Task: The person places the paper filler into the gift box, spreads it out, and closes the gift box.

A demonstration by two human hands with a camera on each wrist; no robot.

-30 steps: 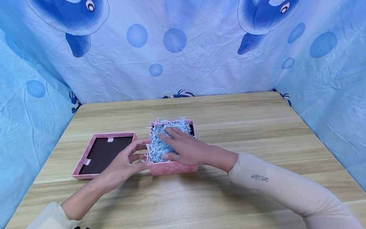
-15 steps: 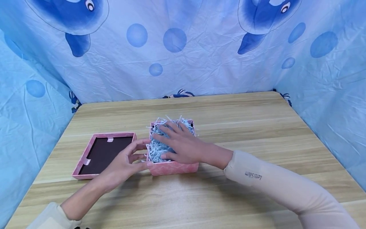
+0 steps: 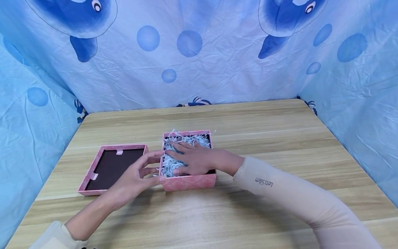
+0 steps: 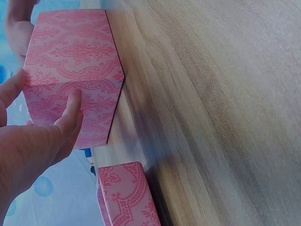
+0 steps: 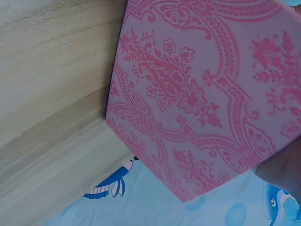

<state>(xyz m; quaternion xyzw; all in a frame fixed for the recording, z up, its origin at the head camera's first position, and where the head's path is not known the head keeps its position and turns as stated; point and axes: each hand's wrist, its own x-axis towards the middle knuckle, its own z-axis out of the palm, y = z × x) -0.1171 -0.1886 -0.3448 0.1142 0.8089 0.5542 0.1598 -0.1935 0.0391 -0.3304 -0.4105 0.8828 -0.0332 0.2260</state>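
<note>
While the right hand (image 3: 196,161) lies spread, grasping nothing, on shredded paper (image 3: 169,166) inside the pink box (image 3: 189,182), the left hand (image 3: 132,180), unclenched, touches the box's left side; location: wooden table (image 3: 264,138).

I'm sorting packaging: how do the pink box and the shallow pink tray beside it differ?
The pink box is deep; the shallow pink tray has low walls. The pink box holds pale blue shreds; the shallow pink tray shows a dark inner panel with pale tabs. Both have pink patterned outsides.
</note>
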